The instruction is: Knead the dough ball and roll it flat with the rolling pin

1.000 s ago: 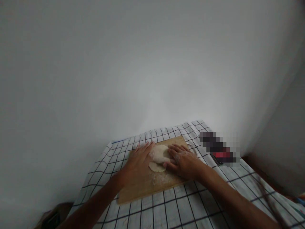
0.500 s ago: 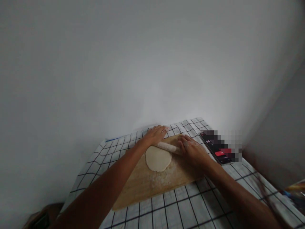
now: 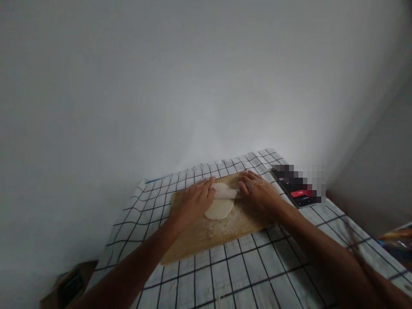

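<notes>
A pale rolling pin (image 3: 226, 194) lies across a flat round sheet of dough (image 3: 220, 210). My left hand (image 3: 198, 196) is over the pin's left end, its fingers pointing away from me. On the pin's right end is my right hand (image 3: 255, 189), with the fingers bent around it. Both ends of the pin are hidden under my hands. Dough shows on the near and far sides of the pin. Beneath everything is a wooden board (image 3: 189, 246), dusted with flour in front of the dough.
A white cloth with dark grid lines (image 3: 206, 283) covers the table. A phone (image 3: 294, 189) with a partly blurred screen lies right of the board. Behind stands a plain wall (image 3: 199, 86). A brown box (image 3: 69, 283) is at the lower left.
My left hand has come nearer and to the left along the pin. The pin has swung from slanted to nearly level and now crosses the dough's middle instead of its far edge.
</notes>
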A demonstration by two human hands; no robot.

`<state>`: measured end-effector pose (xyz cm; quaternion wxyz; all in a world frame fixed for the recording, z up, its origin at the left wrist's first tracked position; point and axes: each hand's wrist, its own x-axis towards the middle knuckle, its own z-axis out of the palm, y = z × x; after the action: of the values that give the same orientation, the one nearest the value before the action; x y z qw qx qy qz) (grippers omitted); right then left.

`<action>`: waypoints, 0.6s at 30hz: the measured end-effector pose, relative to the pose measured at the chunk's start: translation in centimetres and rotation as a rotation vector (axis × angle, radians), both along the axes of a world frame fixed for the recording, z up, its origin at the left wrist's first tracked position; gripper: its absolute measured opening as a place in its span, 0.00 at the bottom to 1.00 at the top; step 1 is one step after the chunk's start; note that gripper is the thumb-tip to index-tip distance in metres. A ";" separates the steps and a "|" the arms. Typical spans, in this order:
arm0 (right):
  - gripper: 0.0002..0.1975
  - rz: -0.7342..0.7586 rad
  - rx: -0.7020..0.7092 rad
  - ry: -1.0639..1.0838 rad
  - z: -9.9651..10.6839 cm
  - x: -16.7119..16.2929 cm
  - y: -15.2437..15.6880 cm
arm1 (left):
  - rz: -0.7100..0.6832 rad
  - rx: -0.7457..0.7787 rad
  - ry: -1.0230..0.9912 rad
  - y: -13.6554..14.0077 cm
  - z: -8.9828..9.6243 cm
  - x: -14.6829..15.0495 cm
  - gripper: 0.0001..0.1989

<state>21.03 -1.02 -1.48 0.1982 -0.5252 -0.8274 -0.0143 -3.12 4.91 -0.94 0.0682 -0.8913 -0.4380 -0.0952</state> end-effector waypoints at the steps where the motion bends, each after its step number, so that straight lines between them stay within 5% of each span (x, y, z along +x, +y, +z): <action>1: 0.16 -0.003 0.009 -0.013 0.0 0.0 -0.1 | 0.010 0.015 -0.004 -0.9 0.0 -0.2 0.27; 11: 0.17 0.049 0.027 0.008 0.1 -0.1 -0.2 | -0.059 0.103 0.019 -11.3 -0.8 -2.9 0.35; 14: 0.17 0.001 -0.020 0.073 0.1 -0.1 -0.3 | -0.098 0.090 0.023 -10.4 -0.6 -3.3 0.33; 18: 0.17 -0.017 -0.045 0.125 0.0 -0.5 -0.4 | -0.115 0.037 0.021 -5.0 -0.3 -3.0 0.27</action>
<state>20.56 -1.44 -1.53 0.2375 -0.5364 -0.8091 0.0357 -6.09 -0.12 -1.21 0.0839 -0.9144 -0.3837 -0.0975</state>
